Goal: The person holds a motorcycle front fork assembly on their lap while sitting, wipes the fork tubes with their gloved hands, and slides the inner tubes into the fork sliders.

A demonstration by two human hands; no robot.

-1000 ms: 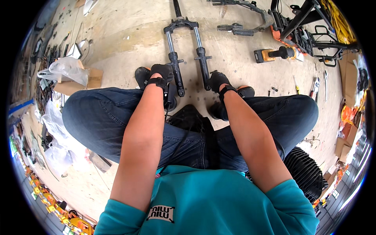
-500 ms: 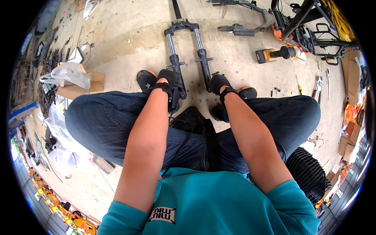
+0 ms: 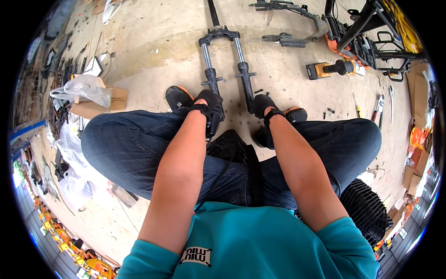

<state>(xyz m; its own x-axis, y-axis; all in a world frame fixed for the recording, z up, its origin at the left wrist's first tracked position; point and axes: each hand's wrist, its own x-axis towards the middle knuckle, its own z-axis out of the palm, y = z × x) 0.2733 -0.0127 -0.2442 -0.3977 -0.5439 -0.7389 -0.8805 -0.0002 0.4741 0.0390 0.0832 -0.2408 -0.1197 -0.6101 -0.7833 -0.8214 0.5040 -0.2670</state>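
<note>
A front fork (image 3: 219, 33) with a black stem, shiny tubes and two black lower legs lies on the floor, its leg ends toward me. My left hand (image 3: 212, 99), in a black glove, is closed round the lower part of the left leg. My right hand (image 3: 263, 104), also in a black glove, is beside the lower end of the right leg. Its fingers are hidden, so whether it grips the leg cannot be made out. Small dark bolts (image 3: 259, 90) lie just beyond the right hand.
To the right lie a yellow-black cordless power tool (image 3: 332, 69), a screwdriver (image 3: 357, 105), pliers (image 3: 377, 108) and a wrench (image 3: 391, 102). A black frame (image 3: 357, 28) stands at far right. A cardboard box (image 3: 118, 98) with a plastic bag is at left. My knees flank the fork ends.
The view has shifted slightly, so the floor items sit a little lower and to the right. My right hand has drawn slightly back from the small bolts. My left hand stays on the fork leg.
</note>
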